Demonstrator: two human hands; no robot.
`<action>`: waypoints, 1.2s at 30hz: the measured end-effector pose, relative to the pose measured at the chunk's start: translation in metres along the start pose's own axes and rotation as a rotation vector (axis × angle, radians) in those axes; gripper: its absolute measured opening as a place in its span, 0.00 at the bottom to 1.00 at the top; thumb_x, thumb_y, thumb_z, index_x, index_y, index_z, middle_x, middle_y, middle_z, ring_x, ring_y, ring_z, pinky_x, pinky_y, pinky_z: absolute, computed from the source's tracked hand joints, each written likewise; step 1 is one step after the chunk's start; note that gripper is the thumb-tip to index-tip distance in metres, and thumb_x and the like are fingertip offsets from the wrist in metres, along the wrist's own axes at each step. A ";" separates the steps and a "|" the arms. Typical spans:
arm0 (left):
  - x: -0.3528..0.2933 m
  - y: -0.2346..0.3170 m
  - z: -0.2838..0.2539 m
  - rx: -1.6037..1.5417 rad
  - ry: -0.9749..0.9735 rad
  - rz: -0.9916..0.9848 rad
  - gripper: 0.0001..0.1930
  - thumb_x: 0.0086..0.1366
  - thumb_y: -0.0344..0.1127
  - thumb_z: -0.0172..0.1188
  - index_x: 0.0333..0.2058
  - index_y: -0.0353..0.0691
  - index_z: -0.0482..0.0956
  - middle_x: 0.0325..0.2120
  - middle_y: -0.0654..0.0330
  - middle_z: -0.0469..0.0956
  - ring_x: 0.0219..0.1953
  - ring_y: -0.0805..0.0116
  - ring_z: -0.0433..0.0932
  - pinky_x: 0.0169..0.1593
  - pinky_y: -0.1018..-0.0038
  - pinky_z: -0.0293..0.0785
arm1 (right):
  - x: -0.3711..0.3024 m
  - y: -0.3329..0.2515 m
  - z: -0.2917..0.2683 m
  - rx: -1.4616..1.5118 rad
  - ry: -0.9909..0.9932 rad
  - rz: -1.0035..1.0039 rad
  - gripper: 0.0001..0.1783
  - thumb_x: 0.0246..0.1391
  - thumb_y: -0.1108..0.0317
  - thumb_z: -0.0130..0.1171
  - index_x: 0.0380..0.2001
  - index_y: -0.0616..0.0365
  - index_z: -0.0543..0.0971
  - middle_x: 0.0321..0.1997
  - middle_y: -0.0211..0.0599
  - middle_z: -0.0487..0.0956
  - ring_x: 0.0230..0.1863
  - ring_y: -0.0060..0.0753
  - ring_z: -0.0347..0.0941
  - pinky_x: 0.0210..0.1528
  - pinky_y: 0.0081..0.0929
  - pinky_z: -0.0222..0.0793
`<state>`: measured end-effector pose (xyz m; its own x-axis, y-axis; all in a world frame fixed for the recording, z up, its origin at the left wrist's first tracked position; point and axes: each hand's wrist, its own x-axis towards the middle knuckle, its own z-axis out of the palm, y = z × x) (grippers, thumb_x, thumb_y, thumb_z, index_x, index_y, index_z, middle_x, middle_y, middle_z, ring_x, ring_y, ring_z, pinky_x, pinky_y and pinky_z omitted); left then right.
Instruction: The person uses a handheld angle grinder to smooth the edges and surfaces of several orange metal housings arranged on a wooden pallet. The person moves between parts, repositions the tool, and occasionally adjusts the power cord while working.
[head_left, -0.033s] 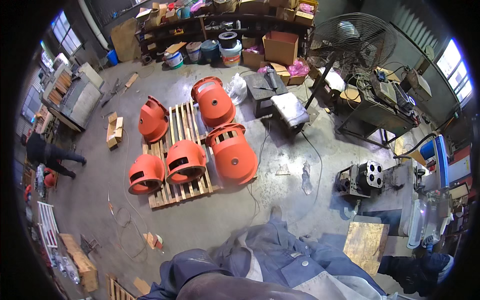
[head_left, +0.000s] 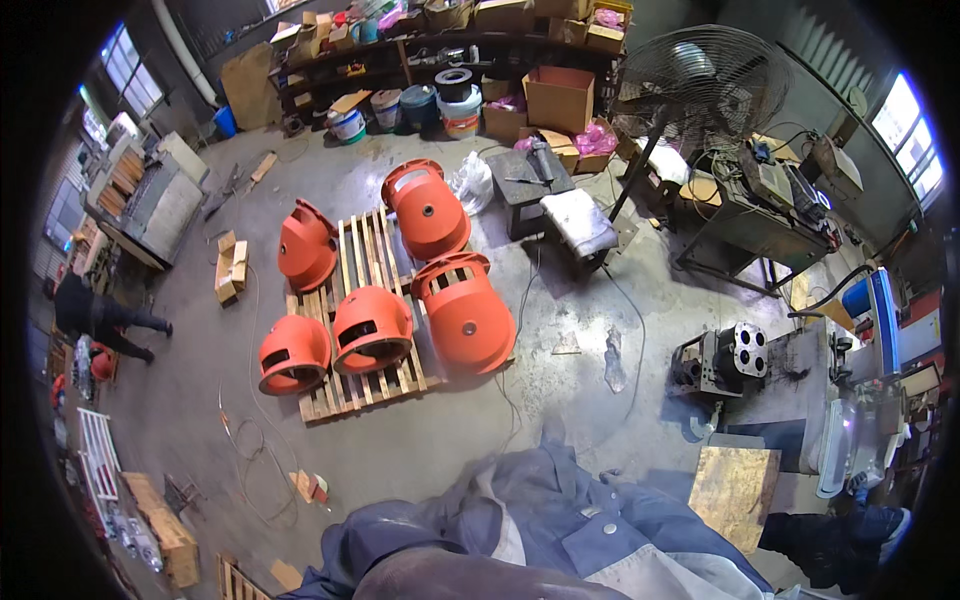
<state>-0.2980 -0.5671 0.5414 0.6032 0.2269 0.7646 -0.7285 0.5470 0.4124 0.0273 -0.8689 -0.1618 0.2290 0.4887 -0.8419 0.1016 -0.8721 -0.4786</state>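
Note:
Neither of my hands shows; only my dark blue and grey work jacket (head_left: 610, 530) and a sleeve (head_left: 385, 525) fill the lower edge. A small dark shape beside the jacket is too unclear to name. Ahead of me, several orange flared metal housings stand on and around a slatted wooden pallet (head_left: 380, 385). Two with side openings are at its near end: a left housing (head_left: 295, 355) and a middle housing (head_left: 372, 328). Another housing (head_left: 468, 315) is at the right, one (head_left: 428, 208) at the far right, and one (head_left: 307, 245) at the far left.
Cables (head_left: 240, 455) trail over the floor. A large fan (head_left: 700, 80), a low stool (head_left: 580, 222) and a metal block with round holes (head_left: 745, 350) stand right. Shelves with buckets (head_left: 420, 105) line the back. People in dark clothes are far left (head_left: 95, 310) and lower right (head_left: 835, 545).
The view has shifted very slightly, so the pallet and housings sit a little lower in the picture. Nothing else has visibly moved.

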 end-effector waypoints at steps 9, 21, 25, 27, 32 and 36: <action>0.088 -0.073 -0.064 -0.085 -0.033 -0.193 0.51 0.60 0.68 0.67 0.73 0.42 0.63 0.73 0.39 0.57 0.73 0.27 0.53 0.67 0.26 0.49 | 0.031 -0.066 -0.074 0.507 0.091 0.239 0.08 0.67 0.58 0.58 0.44 0.46 0.76 0.28 0.29 0.78 0.20 0.31 0.76 0.20 0.35 0.69; 0.054 -0.197 -0.283 0.523 0.906 -0.911 0.27 0.68 0.37 0.67 0.62 0.31 0.74 0.57 0.51 0.79 0.59 0.65 0.77 0.59 0.71 0.72 | 0.041 -0.022 -0.159 0.518 0.084 0.387 0.04 0.65 0.61 0.59 0.40 0.45 0.78 0.23 0.29 0.76 0.16 0.29 0.72 0.17 0.32 0.65; -0.007 -0.227 -0.369 0.840 0.964 -1.263 0.29 0.66 0.36 0.68 0.63 0.34 0.73 0.52 0.60 0.81 0.53 0.70 0.79 0.56 0.72 0.75 | 0.038 -0.038 -0.193 0.621 0.170 0.328 0.07 0.67 0.60 0.58 0.44 0.46 0.76 0.25 0.30 0.76 0.16 0.29 0.70 0.16 0.29 0.64; -0.053 -0.219 -0.386 1.049 0.878 -1.365 0.29 0.66 0.37 0.68 0.64 0.35 0.73 0.52 0.59 0.80 0.52 0.71 0.78 0.55 0.74 0.74 | 0.035 -0.049 -0.210 0.676 0.198 0.309 0.06 0.67 0.61 0.58 0.44 0.47 0.76 0.25 0.31 0.76 0.17 0.29 0.71 0.16 0.29 0.64; -0.194 -0.178 -0.394 0.839 1.350 -1.212 0.33 0.68 0.43 0.66 0.66 0.32 0.70 0.61 0.49 0.76 0.57 0.57 0.79 0.55 0.67 0.79 | 0.023 -0.065 -0.226 0.783 0.265 0.349 0.08 0.66 0.63 0.61 0.44 0.52 0.77 0.26 0.33 0.77 0.17 0.30 0.72 0.15 0.30 0.64; -0.289 -0.155 -0.403 0.789 1.680 -1.347 0.26 0.68 0.39 0.68 0.61 0.33 0.74 0.50 0.54 0.80 0.37 0.63 0.84 0.34 0.68 0.86 | 0.020 -0.078 -0.220 0.673 0.267 0.418 0.09 0.66 0.60 0.61 0.39 0.54 0.79 0.26 0.33 0.78 0.19 0.30 0.74 0.17 0.31 0.67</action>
<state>-0.2285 -0.3928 0.0566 0.0227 0.5956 -0.8030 0.4988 0.6893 0.5254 0.2369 -0.7966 -0.0860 0.3498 0.0319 -0.9363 -0.6234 -0.7381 -0.2580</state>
